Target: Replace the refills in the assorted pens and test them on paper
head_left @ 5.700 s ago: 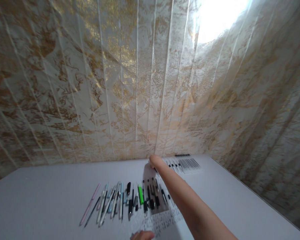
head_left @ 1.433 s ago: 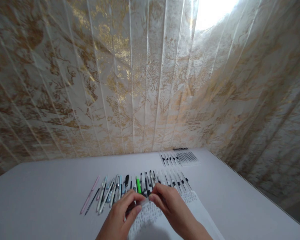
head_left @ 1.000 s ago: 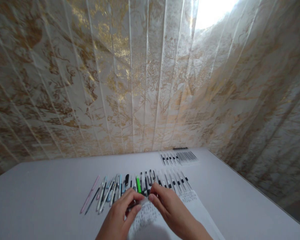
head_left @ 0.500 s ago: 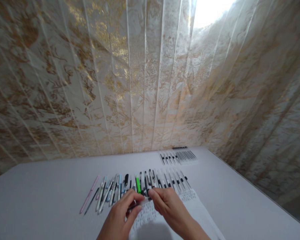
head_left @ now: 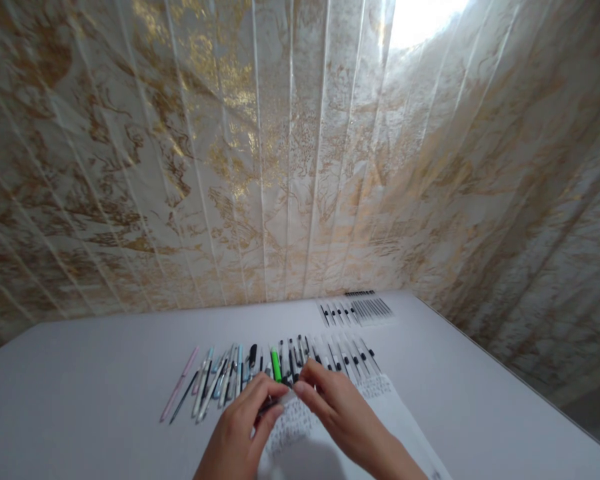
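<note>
My left hand [head_left: 237, 433] and my right hand [head_left: 337, 410] meet at the near middle of a white table [head_left: 90, 400]. Both pinch the ends of a pen [head_left: 277, 402] with a dark left part and a pale right part, held just above a sheet of paper covered in handwriting [head_left: 380, 413]. Right behind my fingers lies a row of several pens [head_left: 240, 377], among them a green one [head_left: 276, 365] and a pink one [head_left: 179, 384] at the left end.
A second, tidier row of dark pens [head_left: 357, 311] lies at the far right of the table by the wall. A gold-and-white marbled wall [head_left: 260, 167] rises close behind. The table's right edge [head_left: 505, 377] runs diagonally.
Earlier my right hand reached out to the far row of pens while the left rested low. Since then both hands have come together on one pen and stayed there, fingers shifting slightly.
</note>
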{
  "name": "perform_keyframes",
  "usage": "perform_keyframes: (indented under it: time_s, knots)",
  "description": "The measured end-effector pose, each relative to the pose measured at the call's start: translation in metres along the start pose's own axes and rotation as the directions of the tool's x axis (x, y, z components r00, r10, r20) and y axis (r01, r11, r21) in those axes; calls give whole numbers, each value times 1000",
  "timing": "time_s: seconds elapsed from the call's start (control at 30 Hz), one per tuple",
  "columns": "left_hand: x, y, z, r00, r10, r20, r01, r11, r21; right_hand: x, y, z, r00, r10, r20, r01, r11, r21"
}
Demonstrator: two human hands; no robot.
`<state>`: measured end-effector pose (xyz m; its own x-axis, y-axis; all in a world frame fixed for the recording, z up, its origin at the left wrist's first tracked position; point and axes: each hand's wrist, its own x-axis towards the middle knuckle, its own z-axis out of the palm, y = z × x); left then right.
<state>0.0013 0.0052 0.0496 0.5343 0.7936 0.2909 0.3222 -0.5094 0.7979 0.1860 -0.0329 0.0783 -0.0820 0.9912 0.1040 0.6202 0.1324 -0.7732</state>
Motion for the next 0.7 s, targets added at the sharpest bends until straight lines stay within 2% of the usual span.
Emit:
perform_keyframes:
  time_s: [0.1,0.23,0.33,0.43,0.57,0.63,0.7]
  knots:
    - [0,-1,0,1000,4,1,-4,1000,1,1,2,2,1000,-3,-25,2,999,-46]
    - [-2,-1,1,999,23,-24,-23,1000,14,3,6,5,996,89,21,-90,994,56]
    - [-1,0,1,999,-16,-51,16,1000,-12,1,3,0,999,50,20,-52,994,101]
    - [0,1,1,997,-31,-66,29,999,-32,-1,1,-4,1000,-2,9,1,997,77]
    - [-1,0,3,999,-24,-49,23,999,-39,0,4,0,1000,28,-11,-27,998,61]
    - [-3,-2,9,996,-73,-43,68,991,-115,1,6,4,999,42,-15,-39,986,163]
    - [-5,-3,17,984,-174,-30,156,937,-314,2,6,9,999,28,-16,-22,949,314]
